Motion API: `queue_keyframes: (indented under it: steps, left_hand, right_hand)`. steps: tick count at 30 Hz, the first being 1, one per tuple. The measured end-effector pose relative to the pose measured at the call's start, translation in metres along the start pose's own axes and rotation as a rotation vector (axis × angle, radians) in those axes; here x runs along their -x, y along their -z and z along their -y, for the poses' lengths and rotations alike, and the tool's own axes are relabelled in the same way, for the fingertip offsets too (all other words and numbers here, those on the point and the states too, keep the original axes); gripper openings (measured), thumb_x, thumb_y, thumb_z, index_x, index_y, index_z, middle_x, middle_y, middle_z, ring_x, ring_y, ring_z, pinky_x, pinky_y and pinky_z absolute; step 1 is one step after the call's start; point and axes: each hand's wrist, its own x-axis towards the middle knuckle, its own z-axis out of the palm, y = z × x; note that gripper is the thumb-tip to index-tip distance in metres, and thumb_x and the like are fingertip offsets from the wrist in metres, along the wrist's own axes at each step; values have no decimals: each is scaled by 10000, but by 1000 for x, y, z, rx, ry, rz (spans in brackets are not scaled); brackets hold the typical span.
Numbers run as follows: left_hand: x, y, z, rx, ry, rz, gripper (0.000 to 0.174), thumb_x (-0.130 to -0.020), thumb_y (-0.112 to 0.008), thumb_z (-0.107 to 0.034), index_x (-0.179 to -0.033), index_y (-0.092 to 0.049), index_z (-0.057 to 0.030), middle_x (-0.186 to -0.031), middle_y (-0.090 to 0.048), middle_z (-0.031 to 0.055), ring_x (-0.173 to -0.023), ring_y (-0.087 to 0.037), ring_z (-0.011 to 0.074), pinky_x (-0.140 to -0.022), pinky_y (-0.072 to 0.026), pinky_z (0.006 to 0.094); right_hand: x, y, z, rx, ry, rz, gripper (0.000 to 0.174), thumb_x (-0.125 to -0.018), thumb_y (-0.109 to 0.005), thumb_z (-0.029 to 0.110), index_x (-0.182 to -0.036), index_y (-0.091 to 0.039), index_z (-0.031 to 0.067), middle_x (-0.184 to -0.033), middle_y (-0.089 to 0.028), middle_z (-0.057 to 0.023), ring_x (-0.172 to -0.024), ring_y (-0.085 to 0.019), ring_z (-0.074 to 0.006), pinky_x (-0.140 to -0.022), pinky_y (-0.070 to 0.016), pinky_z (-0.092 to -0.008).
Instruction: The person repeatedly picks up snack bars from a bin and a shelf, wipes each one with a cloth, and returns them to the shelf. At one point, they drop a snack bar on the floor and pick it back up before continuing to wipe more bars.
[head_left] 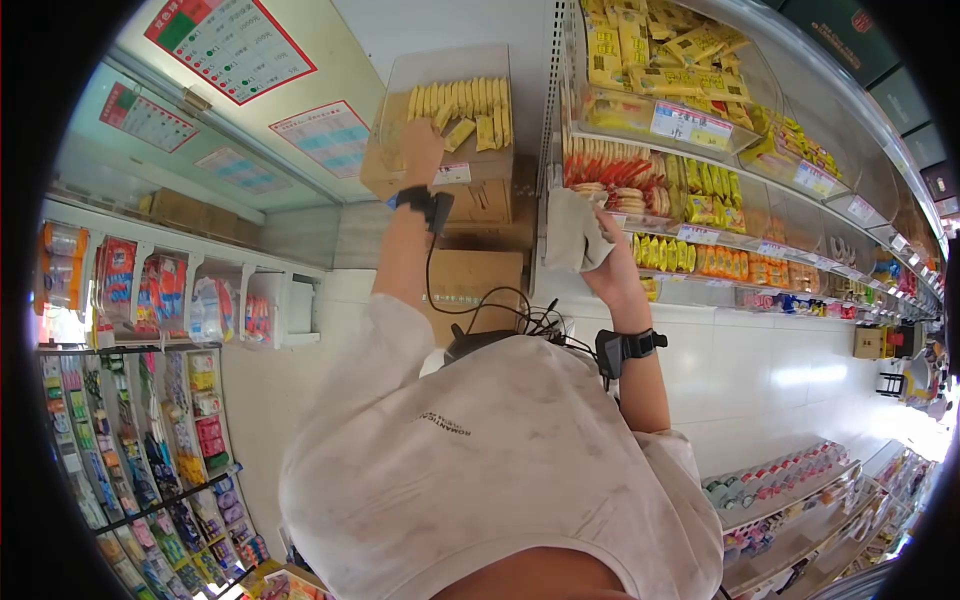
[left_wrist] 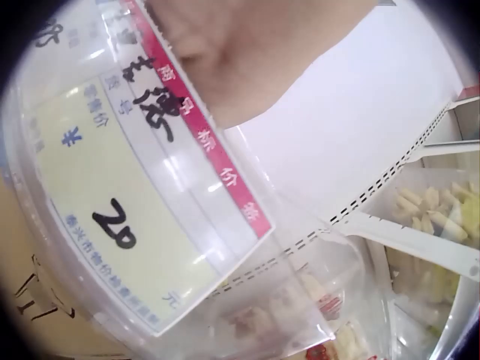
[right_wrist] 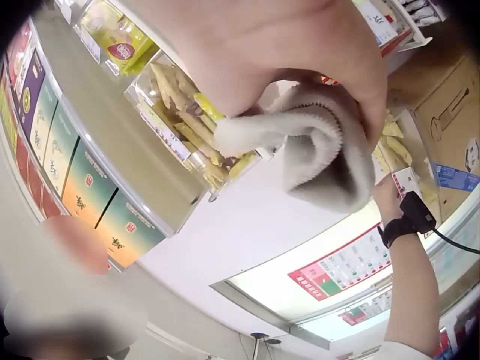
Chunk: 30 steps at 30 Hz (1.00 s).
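A yellow-and-white paper price label [left_wrist: 142,217] is showing handwritten "20" and printed "元". The right hand [head_left: 617,265] is curling its fingers around a folded grey cloth [right_wrist: 319,150]; the left [head_left: 422,155] is reaching over yellow-wrapped packets [head_left: 478,98], its fingers too hidden to tell.

Garment: off-white T-shirt [head_left: 500,465], round neckline [head_left: 540,550], loose left sleeve [head_left: 375,345] and right sleeve [head_left: 678,460], faint grey marks. Small dark lettering [head_left: 447,425] crosses the front. Left wrist: black strap [right_wrist: 399,229], black box [right_wrist: 417,212], thin black cable [right_wrist: 456,244]. Right wrist: black band [head_left: 640,345], black housing [head_left: 608,354]. Black wires [head_left: 505,292] loop beyond the hem.
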Motion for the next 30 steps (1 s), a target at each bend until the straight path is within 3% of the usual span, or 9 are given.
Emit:
queue_keyframes:
  steps: [6,10,13,14,17,20,23,28,30]
  left_hand:
    - [82,127,-73,1016,177,118,308,-913,-757,-167,-1167,-722,4,-977,-741,60,-830,-663,110,-722,-518,282]
    - [128,188,-129,1180,208,201,278,-945,-722,-138,-1192,-720,-9,-1011,-737,38,-858,-664,91,-746,-518,240]
    - [145,196,-148,1197,333,224,284,-942,-716,-97,-1211,-712,-4,-1008,-735,41,-867,-661,80,-762,-514,210]
    - [152,183,-143,1171,305,193,287,-942,-712,-84,-1218,-708,-4,-1016,-734,42,-872,-660,78,-766,-515,207]
    - [159,182,-146,1129,263,123,319,-938,-714,-62,-1247,-682,10,-1066,-725,57,-889,-664,91,-789,-532,229]
    - [159,186,-156,1204,260,46,308,-933,-730,-92,-1210,-684,35,-1041,-723,69,-869,-673,99,-770,-534,237]
    - [155,192,-170,1261,342,18,315,-927,-750,-162,-1138,-702,67,-953,-727,80,-807,-681,98,-723,-537,238]
    - [145,186,-159,1017,437,188,345,-979,-700,-256,-1133,-695,53,-999,-731,70,-859,-700,133,-768,-573,269]
    - [145,190,-163,1172,494,229,361,-996,-674,-283,-1127,-693,52,-1004,-733,74,-865,-706,141,-765,-574,277]
  right_hand:
    - [-23,-23,-21,327,217,-27,356,-1045,-587,262,-1312,-581,28,-1207,-656,-20,-1060,-637,-128,-896,-520,-305]
    - [-50,-59,-37,364,430,67,383,-1053,-577,296,-1313,-582,15,-1175,-662,-27,-1008,-594,-79,-853,-493,-244]
    - [-45,-78,-38,831,393,131,381,-1030,-617,296,-1269,-598,-1,-1097,-680,-21,-962,-583,-67,-839,-487,-241]
    - [-48,-82,-44,839,558,208,361,-998,-666,262,-1212,-617,-24,-1012,-689,-22,-899,-570,-53,-781,-495,-255]
    - [-49,-76,-42,992,562,180,306,-966,-700,203,-1165,-637,-21,-999,-705,-83,-854,-608,-86,-734,-510,-290]
    - [-44,-77,-37,1164,621,143,268,-930,-724,172,-1109,-650,-13,-926,-692,-152,-798,-667,-216,-702,-516,-332]
    - [-41,-73,-31,1470,884,143,290,-883,-732,116,-1126,-634,-9,-933,-649,-206,-832,-657,-386,-705,-523,-400]
    - [-15,-77,-26,1597,967,293,333,-841,-703,39,-1154,-604,-16,-1001,-616,-224,-914,-619,-453,-742,-512,-476]
    - [-10,-75,-24,1592,956,309,343,-835,-692,24,-1164,-600,-17,-1023,-616,-230,-930,-613,-456,-751,-515,-472]
